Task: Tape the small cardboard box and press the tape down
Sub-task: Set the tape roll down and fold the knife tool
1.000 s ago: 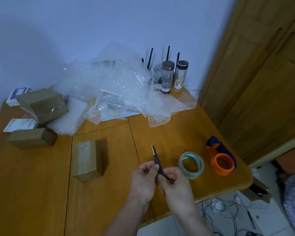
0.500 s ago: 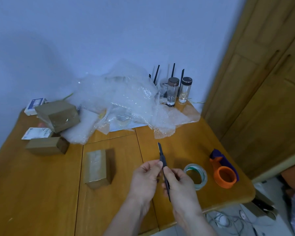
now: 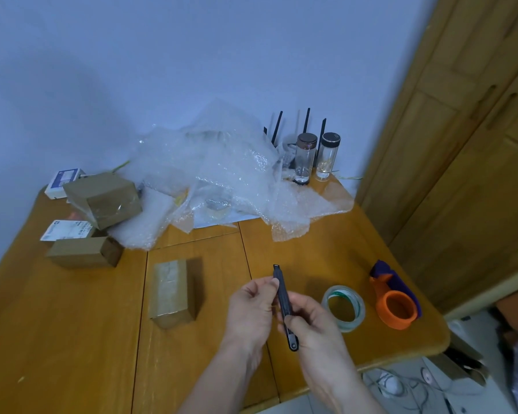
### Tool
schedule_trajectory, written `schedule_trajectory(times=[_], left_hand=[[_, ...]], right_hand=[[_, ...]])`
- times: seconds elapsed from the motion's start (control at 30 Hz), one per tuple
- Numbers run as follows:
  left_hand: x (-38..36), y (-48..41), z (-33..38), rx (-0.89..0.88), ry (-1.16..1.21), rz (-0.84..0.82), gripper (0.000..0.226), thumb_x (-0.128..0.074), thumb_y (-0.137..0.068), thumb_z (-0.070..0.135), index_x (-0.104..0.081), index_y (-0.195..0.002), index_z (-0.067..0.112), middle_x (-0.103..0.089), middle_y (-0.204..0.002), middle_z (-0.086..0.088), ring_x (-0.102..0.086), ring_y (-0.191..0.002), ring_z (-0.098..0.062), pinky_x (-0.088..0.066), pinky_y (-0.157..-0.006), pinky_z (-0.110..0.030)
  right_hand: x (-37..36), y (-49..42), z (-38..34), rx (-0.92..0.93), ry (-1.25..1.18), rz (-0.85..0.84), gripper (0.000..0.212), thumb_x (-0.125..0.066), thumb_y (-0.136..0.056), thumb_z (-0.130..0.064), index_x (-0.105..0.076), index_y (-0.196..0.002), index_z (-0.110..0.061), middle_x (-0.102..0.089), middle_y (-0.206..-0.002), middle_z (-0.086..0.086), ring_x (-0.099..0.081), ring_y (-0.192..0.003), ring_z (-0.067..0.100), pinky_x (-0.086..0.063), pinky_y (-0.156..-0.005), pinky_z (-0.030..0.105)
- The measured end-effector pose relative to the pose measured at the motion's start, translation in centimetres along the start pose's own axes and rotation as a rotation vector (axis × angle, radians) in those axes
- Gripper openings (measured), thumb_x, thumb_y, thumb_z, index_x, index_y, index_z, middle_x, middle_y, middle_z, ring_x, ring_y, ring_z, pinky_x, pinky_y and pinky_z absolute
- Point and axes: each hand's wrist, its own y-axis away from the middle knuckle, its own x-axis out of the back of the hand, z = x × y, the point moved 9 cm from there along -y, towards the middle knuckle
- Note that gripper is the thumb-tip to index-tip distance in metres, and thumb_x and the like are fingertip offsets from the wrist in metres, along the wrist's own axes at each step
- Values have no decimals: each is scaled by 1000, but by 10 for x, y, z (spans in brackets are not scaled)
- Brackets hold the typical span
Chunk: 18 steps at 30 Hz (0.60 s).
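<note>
A slim black utility knife (image 3: 284, 303) is held above the orange-brown wooden surface (image 3: 72, 339) by both hands. The right hand (image 3: 313, 322) is closed around the lower half of the handle, its fingers (image 3: 304, 303) curled over it; the left hand (image 3: 250, 312) is pinched on the upper part, thumb and fingers (image 3: 266, 284) touching the knife just below its tip. The knife is tilted slightly from upright, tip pointing away from the person. The small brown cardboard box (image 3: 171, 289) is seen lying flat on the surface, just left of the left hand and untouched, with clear tape visible along its top face. A roll of clear tape (image 3: 343, 307) lies flat on the surface just right of the right hand, and an orange and purple tape dispenser (image 3: 396, 301) is set beside it, near the edge. Two further brown cardboard boxes (image 3: 86, 252) are noted at the far left, one (image 3: 103, 198) tilted against a crumpled heap of bubble wrap (image 3: 216, 174). Two clear glass bottles with dark caps (image 3: 316, 158) are recorded upright at the back, against the wall.
</note>
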Motion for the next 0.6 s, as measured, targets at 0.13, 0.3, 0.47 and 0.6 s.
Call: schedule_trajectory(times=[0.13, 0.3, 0.47, 0.6], left_hand=[[2, -2, -3, 4, -21, 74, 14, -69, -99, 21, -75, -98, 8, -76, -79, -5, -69, -72, -15, -54, -59, -21], [-2, -5, -17, 38, -83, 129, 12, -67, -100, 17, -74, -99, 7, -77, -87, -9, -69, -78, -21, -61, -77, -33], [0, -16, -29, -62, -448, 152, 13, -66, -101, 21, -76, -104, 15, -80, -92, 7, -75, -82, -12, -63, -81, -26], [-15, -21, -40, -177, -790, 50, 19, -53, -105, 15, -71, -105, 20, -75, -91, 11, -66, -71, -2, -54, -59, -13]], right_hand=[[2, 2, 1, 12, 114, 14, 27, -59, -87, -43, -65, -113, -34, -67, -118, 0, -69, -105, 21, -56, -93, 50], [12, 2, 6, 53, 379, 117, 18, -63, -94, -28, -68, -111, -30, -66, -109, -6, -66, -92, 11, -59, -85, 35], [15, -7, 20, 43, 557, 159, 20, -63, -96, -25, -68, -115, -26, -56, -111, -5, -62, -93, 11, -50, -83, 22], [9, -21, 47, -24, 656, 152, 21, -57, -98, -30, -64, -117, -26, -56, -115, -2, -64, -97, 16, -46, -77, 23]])
